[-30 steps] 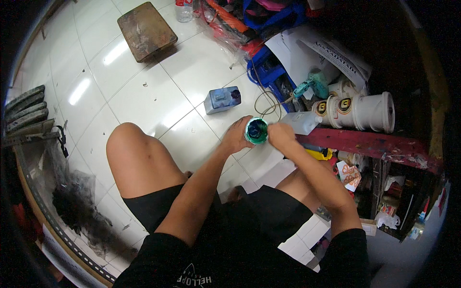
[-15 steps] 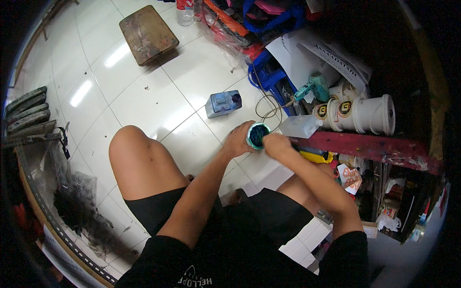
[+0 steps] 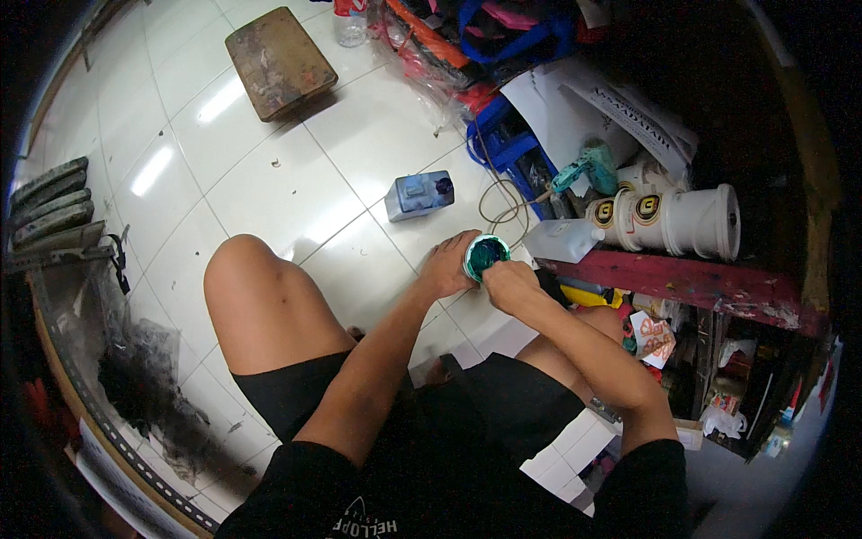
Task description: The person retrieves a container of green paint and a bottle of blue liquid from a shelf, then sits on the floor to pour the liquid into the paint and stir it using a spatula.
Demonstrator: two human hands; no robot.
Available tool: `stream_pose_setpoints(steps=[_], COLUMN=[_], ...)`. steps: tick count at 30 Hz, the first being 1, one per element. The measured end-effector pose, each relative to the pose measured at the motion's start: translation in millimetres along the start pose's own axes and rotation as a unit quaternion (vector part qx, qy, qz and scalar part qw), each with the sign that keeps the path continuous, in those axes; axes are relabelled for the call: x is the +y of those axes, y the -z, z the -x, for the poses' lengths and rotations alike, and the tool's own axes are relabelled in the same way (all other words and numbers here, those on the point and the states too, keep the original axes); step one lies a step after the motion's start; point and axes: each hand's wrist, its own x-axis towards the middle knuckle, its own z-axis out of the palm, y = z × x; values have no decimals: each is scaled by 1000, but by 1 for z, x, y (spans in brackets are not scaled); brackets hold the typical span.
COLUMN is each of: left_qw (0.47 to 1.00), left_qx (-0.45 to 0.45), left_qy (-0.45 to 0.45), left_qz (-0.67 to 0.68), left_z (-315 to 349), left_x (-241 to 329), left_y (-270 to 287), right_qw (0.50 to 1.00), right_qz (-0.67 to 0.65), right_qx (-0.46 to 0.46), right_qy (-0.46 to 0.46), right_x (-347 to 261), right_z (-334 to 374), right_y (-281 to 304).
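My left hand (image 3: 447,265) is wrapped round the side of a round, open paint tub (image 3: 470,261), keeping its mouth turned up. Dark blue-green paint (image 3: 486,255) lies inside, and lighter green smears ring the rim. Over the tub's near right edge, my right hand (image 3: 512,286) is closed with its fingers pointing into the mouth. Whatever those fingers grip is hidden by the hand. Just beyond the tub, a blue-stained rectangular container (image 3: 419,195) stands on the tiles. To the right, a whitish plastic bottle (image 3: 561,240) lies on its side.
White pails (image 3: 696,220) lie sideways on a dark red shelf (image 3: 682,280) at the right. Behind them is a teal-smeared heat gun or dryer (image 3: 588,171) with a cable. A low wooden stool (image 3: 280,63) stands far left. My bare knee (image 3: 247,269) is left of my arm.
My right hand has shifted slightly down and left, round the tub's rim. The tub has moved slightly right with my left hand, and more green paint shows inside.
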Motion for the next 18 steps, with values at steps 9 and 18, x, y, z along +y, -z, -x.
stream_pose_setpoints(steps=[9, 18], left_qw=[1000, 999], left_qx=[-7, -28], left_qy=[24, 35], left_qz=[-1, -19], left_z=[0, -2], left_x=[0, 14], left_y=[3, 4], right_qw=[993, 985], right_qz=[-34, -81], right_qx=[93, 51], right_qy=[-68, -145], right_x=[16, 38], right_z=[-8, -6], right_y=[18, 4])
